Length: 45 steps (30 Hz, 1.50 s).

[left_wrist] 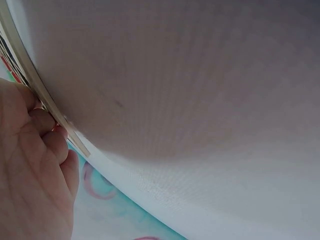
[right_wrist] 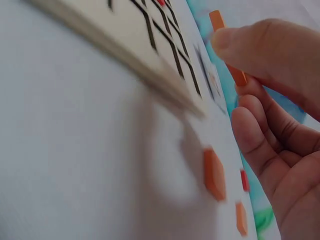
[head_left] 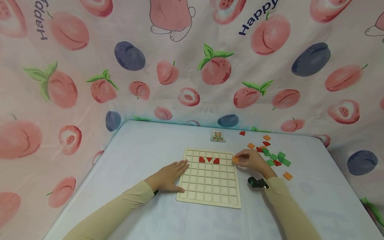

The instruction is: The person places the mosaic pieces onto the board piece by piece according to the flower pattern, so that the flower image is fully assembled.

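The word "Happy" (head_left: 258, 16) could be read twice on the fruit-printed cloth (head_left: 186, 50) behind the table (head_left: 144, 150), once at the far right and once, upside down, at the far left. The orange tile (head_left: 235, 160) was a flat, plain piece with a thin edge; it was in the right hand (head_left: 253, 162), at the board's right edge near its far corner. Thumb and fingertips pinched it, and in the right wrist view it was raised off the table.

The board (head_left: 208, 180) was pale, with a lighter rim and dark lines dividing it into squares, seven across. The left hand (head_left: 169, 176) rested along its left edge, fingers extended and grasping nothing, the thumb set apart toward the near side.

Three red pieces (head_left: 216, 161) sat in the second row from the far edge: one triangle between two with a curved side. To the right of the board lay four loose orange tiles (head_left: 287, 176), four loose red pieces (head_left: 242, 133) and at least five green tiles (head_left: 270, 162), some overlapping. One small card (head_left: 217, 136), printed with a coloured pattern on a grid, lay beyond the board's far edge. One black device (head_left: 256, 182) was at the right wrist, beside the tan sleeve (head_left: 288, 206).
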Each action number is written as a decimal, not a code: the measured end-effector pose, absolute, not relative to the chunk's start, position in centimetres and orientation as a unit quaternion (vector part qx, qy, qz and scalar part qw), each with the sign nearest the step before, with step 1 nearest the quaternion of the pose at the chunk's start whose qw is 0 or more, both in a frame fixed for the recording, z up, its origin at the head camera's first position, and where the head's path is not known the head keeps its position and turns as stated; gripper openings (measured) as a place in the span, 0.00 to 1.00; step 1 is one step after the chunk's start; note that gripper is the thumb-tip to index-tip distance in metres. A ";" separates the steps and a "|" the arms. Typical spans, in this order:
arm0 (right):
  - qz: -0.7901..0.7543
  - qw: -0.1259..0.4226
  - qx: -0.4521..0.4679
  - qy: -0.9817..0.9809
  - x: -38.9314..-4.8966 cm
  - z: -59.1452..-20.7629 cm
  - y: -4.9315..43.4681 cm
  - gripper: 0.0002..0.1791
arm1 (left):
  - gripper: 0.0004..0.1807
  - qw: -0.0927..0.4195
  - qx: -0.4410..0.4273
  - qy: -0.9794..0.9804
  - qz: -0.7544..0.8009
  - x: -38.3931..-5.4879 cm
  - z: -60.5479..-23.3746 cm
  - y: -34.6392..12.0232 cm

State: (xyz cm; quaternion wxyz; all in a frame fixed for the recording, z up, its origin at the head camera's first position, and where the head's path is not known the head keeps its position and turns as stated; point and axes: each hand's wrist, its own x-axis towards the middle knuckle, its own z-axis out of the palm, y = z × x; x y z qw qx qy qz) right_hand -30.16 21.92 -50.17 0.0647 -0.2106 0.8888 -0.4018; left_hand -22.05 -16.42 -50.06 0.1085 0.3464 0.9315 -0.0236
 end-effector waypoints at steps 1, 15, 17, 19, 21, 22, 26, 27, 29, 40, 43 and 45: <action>-0.404 0.068 -0.215 0.886 -30.0 -50.2 21.5 0.15 | 0.56 0.109 0.346 0.932 -0.024 -22.0 -50.1 -16.4; -0.428 0.100 -0.253 0.862 -29.4 -51.3 17.1 0.15 | 0.56 0.105 0.348 0.931 -0.027 -22.2 -50.4 -16.5; -0.435 0.103 -0.260 0.856 -29.5 -51.4 16.7 0.14 | 0.56 0.105 0.348 0.931 -0.027 -22.2 -50.4 -16.6; -0.440 0.099 -0.274 0.849 -29.5 -51.5 16.5 0.13 | 0.56 0.104 0.349 0.931 -0.026 -22.2 -50.4 -16.6; -0.441 0.094 -0.284 0.846 -29.5 -51.6 16.3 0.12 | 0.56 0.103 0.349 0.931 -0.026 -22.2 -50.4 -16.6; -0.440 0.093 -0.288 0.845 -29.5 -51.6 16.1 0.11 | 0.56 0.104 0.348 0.931 -0.026 -22.2 -50.4 -16.5; -0.427 0.107 -0.269 0.857 -29.3 -51.3 15.6 0.11 | 0.56 0.107 0.345 0.932 -0.024 -22.1 -50.3 -16.5; -0.421 0.109 -0.265 0.861 -29.3 -51.3 15.5 0.12 | 0.56 0.108 0.344 0.932 -0.024 -22.1 -50.2 -16.5; -0.412 0.115 -0.257 0.866 -29.3 -51.1 15.3 0.13 | 0.56 0.109 0.343 0.933 -0.022 -22.1 -50.2 -16.5; -0.411 0.122 -0.252 0.868 -29.0 -51.1 15.0 0.13 | 0.56 0.108 0.344 0.933 -0.024 -22.1 -50.4 -16.5; -0.417 0.124 -0.251 0.865 -29.0 -51.2 15.1 0.13 | 0.56 0.107 0.344 0.932 -0.024 -22.1 -50.4 -16.5; -0.420 0.123 -0.251 0.863 -29.1 -51.3 15.2 0.13 | 0.56 0.107 0.345 0.932 -0.024 -22.1 -50.4 -16.5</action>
